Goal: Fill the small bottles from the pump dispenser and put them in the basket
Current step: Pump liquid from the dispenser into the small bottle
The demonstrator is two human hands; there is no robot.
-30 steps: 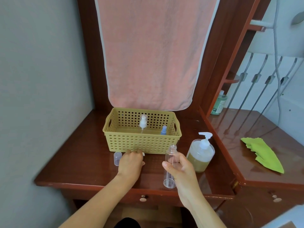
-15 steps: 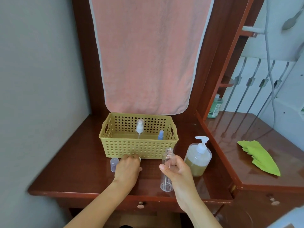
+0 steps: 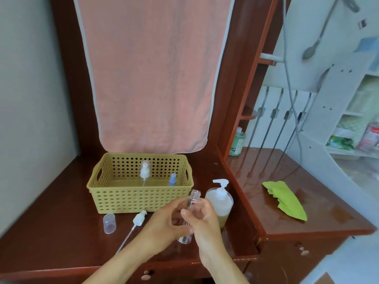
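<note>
Plastic, clear and uncapped, one small bottle (image 3: 194, 196) stands upright at the front of the wooden desk (image 3: 61, 212), grasped by both hands. The left hand (image 3: 164, 222) curls round its middle and the right hand (image 3: 202, 222) pinches its other side, hiding most of its body. Just beside it, one pump dispenser (image 3: 220, 199) holds yellowish liquid. One tan basket (image 3: 139, 198) contains two bottles, one white-topped (image 3: 144, 171), one blue-capped (image 3: 172, 179), their bodies hard to make out. One loose cap (image 3: 109, 223) and one pump head (image 3: 139, 217) with its tube lie before the basket.

Glossy red-brown dresser (image 3: 61, 212) stands against grey wall (image 3: 30, 89), apparently white shelving (image 3: 348, 111) beside.
</note>
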